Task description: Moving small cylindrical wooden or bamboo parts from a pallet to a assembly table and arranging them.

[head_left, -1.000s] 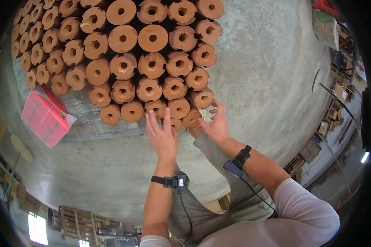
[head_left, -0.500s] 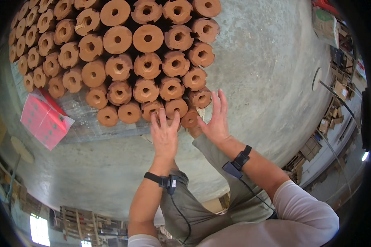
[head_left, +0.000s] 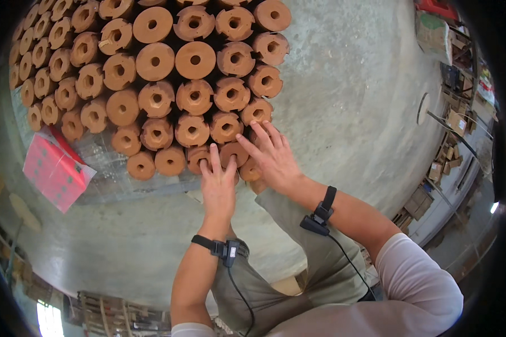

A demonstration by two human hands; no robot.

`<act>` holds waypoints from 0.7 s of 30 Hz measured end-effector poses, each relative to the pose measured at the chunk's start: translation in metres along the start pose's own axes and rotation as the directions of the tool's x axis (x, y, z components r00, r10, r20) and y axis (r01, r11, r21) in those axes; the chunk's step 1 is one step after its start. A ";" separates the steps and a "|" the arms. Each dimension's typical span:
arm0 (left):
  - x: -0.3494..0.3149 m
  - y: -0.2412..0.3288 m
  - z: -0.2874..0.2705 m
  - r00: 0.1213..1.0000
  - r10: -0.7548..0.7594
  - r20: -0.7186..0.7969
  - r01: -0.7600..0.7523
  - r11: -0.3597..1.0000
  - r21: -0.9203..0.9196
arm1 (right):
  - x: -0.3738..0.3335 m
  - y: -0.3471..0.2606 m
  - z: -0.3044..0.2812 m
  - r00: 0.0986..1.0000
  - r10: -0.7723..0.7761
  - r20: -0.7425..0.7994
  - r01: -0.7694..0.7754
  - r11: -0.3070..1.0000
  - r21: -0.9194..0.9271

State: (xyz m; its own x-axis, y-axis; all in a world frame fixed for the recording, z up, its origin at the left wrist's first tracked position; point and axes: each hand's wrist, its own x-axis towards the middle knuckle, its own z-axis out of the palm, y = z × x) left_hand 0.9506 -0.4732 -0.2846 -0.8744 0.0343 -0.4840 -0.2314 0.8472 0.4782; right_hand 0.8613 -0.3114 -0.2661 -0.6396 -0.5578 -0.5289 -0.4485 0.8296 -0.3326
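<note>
Cylinders (head_left: 146,106), right hand (head_left: 276,162) shifted leftward across them

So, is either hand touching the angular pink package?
No: left hand and right hand are over brown holed cylinders, apart from the pink package.

Spread fingers (head_left: 214,156), brown cylinders (head_left: 156,109), grey floor (head_left: 348,112)

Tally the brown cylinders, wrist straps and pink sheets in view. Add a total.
Brown cylinders: at least 40; the picture's edge cuts the stack off, so no exact count
Black wrist straps: 2
Pink sheet: 1
Total: at least 43
</note>
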 end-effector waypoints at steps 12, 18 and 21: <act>-0.020 -0.009 0.000 0.998 -0.052 0.029 0.053 0.998 -0.038 | -0.038 -0.007 0.014 0.973 0.215 -0.085 -0.189 0.951 0.244; -0.027 -0.008 0.007 0.991 -0.132 0.001 0.132 0.990 -0.041 | -0.049 -0.024 0.048 0.897 0.435 0.075 -0.431 0.829 0.357; -0.029 -0.007 0.013 0.992 -0.123 -0.037 0.121 0.992 -0.031 | -0.051 -0.022 0.067 0.836 0.502 0.222 -0.542 0.691 0.479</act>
State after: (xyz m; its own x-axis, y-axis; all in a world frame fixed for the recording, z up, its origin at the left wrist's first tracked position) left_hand 0.9833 -0.4729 -0.2836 -0.8547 -0.0896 -0.5113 -0.3492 0.8280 0.4387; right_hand 0.9454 -0.2996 -0.2841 -0.6210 -0.0440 -0.7826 0.3360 0.8871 -0.3164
